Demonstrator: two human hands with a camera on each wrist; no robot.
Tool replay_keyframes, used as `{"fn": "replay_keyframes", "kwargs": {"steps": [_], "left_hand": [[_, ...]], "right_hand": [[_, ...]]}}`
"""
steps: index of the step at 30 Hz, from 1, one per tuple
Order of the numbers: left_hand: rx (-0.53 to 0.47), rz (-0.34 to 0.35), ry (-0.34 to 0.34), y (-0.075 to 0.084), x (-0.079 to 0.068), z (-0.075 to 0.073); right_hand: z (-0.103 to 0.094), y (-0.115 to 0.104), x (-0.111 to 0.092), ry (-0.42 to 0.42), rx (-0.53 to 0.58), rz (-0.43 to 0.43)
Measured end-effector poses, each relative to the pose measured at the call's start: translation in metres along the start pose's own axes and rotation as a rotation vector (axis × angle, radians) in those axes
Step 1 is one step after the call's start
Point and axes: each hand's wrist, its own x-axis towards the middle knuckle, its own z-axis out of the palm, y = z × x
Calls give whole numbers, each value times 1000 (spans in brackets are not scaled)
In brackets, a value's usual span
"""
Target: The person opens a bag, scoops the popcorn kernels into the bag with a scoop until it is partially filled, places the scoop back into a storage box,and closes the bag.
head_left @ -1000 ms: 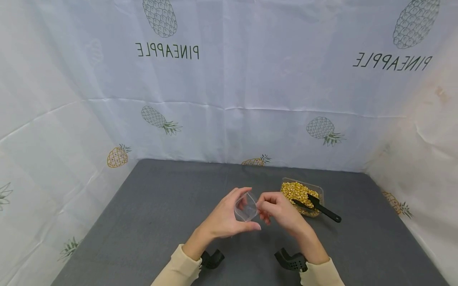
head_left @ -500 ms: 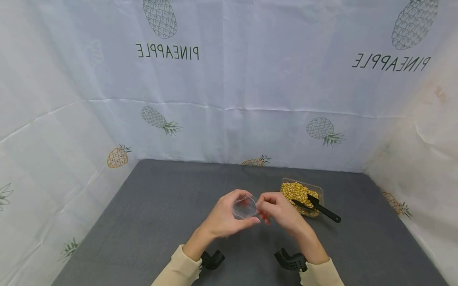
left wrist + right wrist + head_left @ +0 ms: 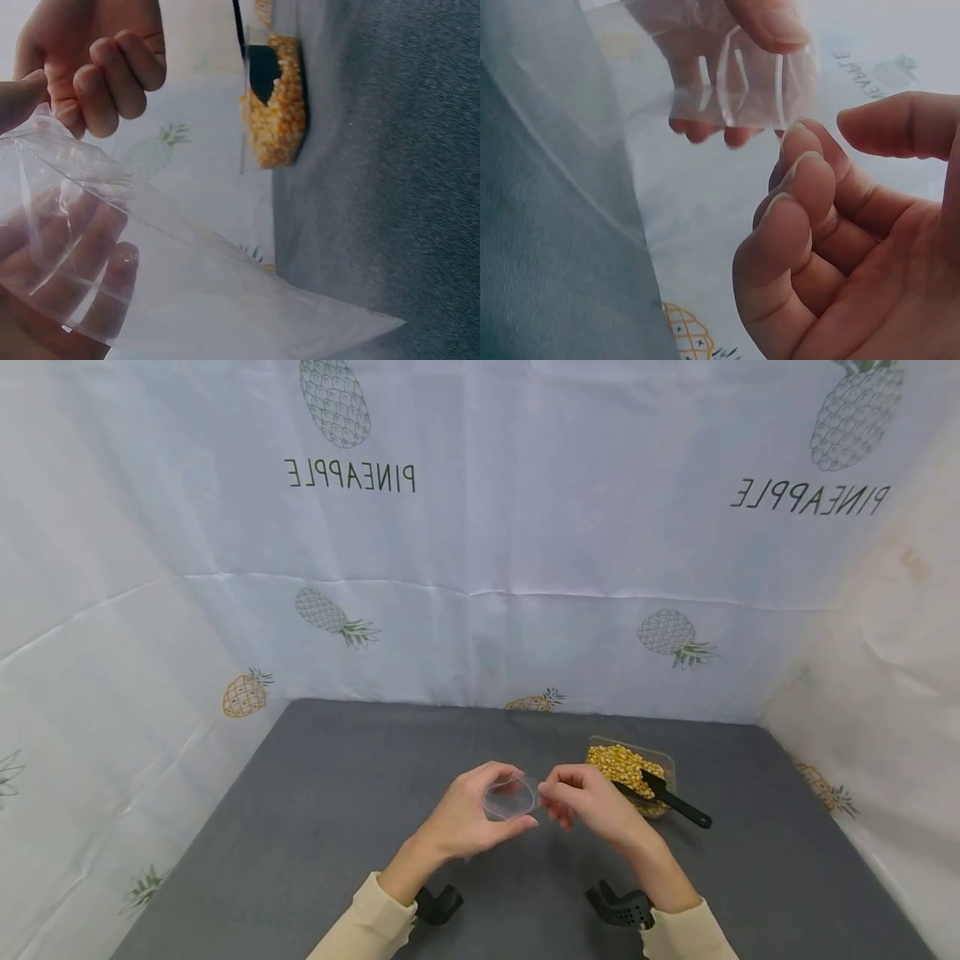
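A clear plastic bag (image 3: 510,803) is in my left hand (image 3: 463,817), its mouth spread into a rounded opening. The thumb and fingers curve round the bag from both sides. In the left wrist view the bag (image 3: 202,277) tapers down to a pointed corner, and nothing shows inside it. My right hand (image 3: 592,802) is at the right edge of the mouth, fingers loosely curled. In the right wrist view a gap separates the right thumb (image 3: 892,124) from the index finger, whose tip is right at the bag's edge.
Behind my right hand stands a clear plastic tub (image 3: 672,772) of yellow corn kernels (image 3: 622,764). A black scoop (image 3: 684,806) rests in it, its handle sticking out to the right. Pineapple-print curtains (image 3: 480,647) surround the dark grey table (image 3: 360,768).
The bag's mouth has turned from a diamond into a rounder opening and sits slightly lower. My left thumb has lifted closer to its rim. The head view has shifted slightly.
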Motion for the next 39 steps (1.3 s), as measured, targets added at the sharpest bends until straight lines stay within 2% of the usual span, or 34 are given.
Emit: {"fn": "replay_keyframes", "kwargs": {"steps": [5, 13, 18, 23, 28, 39], "left_hand": [[31, -9, -7, -2, -3, 0], [22, 1, 0, -7, -4, 2], [37, 9, 15, -11, -5, 2], [45, 6, 16, -13, -5, 3], [51, -2, 14, -14, -5, 3], [40, -63, 8, -16, -7, 4]], "right_hand": [[-5, 3, -3, -24, -25, 6], [-13, 7, -15, -18, -184, 37], [-25, 10, -25, 40, -324, 75], [-37, 17, -32, 98, -492, 84], [-46, 22, -40, 131, -612, 96], [-65, 36, -56, 276, -929, 39]]}}
